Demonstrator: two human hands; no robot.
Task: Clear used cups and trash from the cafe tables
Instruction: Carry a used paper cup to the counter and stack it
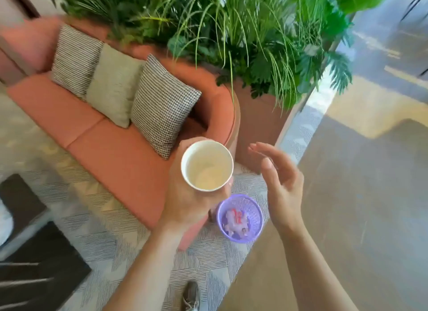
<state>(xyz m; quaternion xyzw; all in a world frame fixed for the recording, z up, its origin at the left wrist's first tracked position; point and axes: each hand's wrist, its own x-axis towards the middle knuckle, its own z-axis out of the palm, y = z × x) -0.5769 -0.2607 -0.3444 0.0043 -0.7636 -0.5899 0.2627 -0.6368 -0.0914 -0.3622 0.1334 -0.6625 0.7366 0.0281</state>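
Patterned carpet beside salmon upholstered sofa. Round purple mesh wastebasket stands there, litter inside. My left hand grasps white paper cup upright, just above the wastebasket, likely for dropping in. My right hand is slack and holds nothing.

Salmon sofa carried 3 cushions leaning against its backrest. Terracotta planter of green plants stood just beside sofa's rounded end. Patterned grey carpet lay under sofa.
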